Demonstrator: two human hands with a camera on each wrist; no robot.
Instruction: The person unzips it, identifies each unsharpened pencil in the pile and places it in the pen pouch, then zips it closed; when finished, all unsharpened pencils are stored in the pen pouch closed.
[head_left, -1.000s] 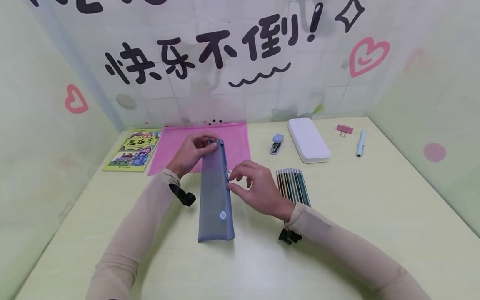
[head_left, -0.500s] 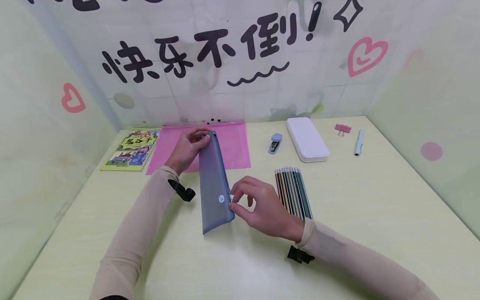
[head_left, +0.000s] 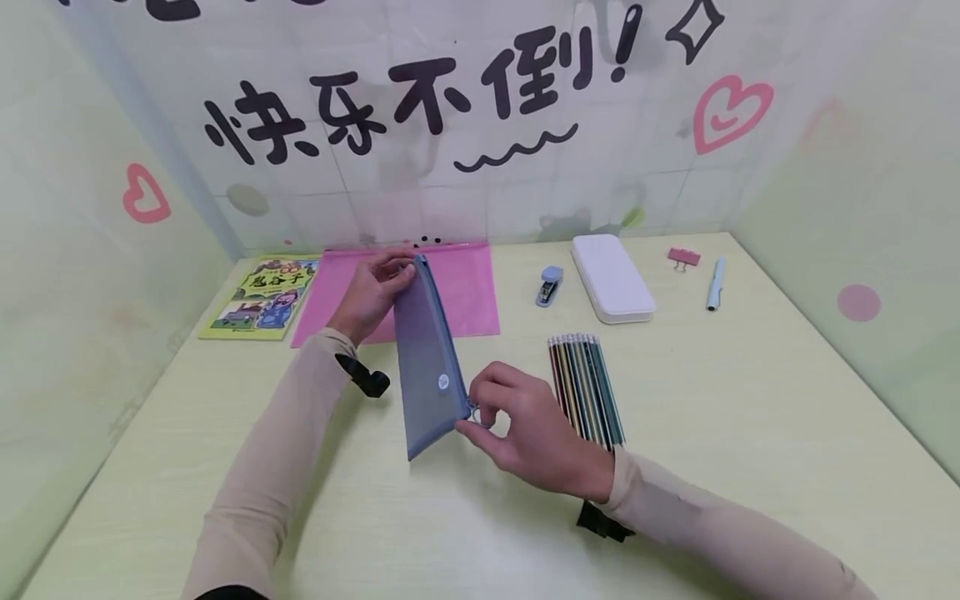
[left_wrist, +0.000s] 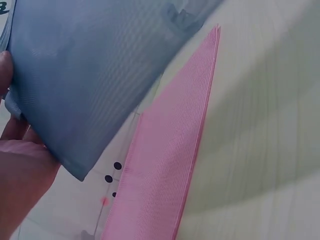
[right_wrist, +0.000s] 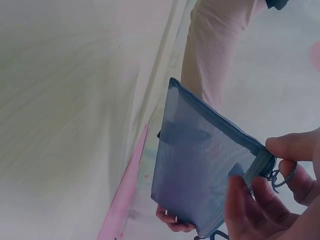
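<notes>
Blue pouch (head_left: 427,354) held tilted: far end pinched by left hand (head_left: 371,293), zip pull (right_wrist: 273,177) seemingly pinched by right hand (head_left: 538,432), pencils (head_left: 587,385) partly hidden behind the latter.

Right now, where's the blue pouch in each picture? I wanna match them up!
Head: the blue pouch is just left of the middle, between the left hand and right hand.
Left wrist: it fills the upper left, cut off by the top edge.
Right wrist: it's right of the middle, mostly in the lower half.
Shared landmark: the pink folder shows in all three views.
</notes>
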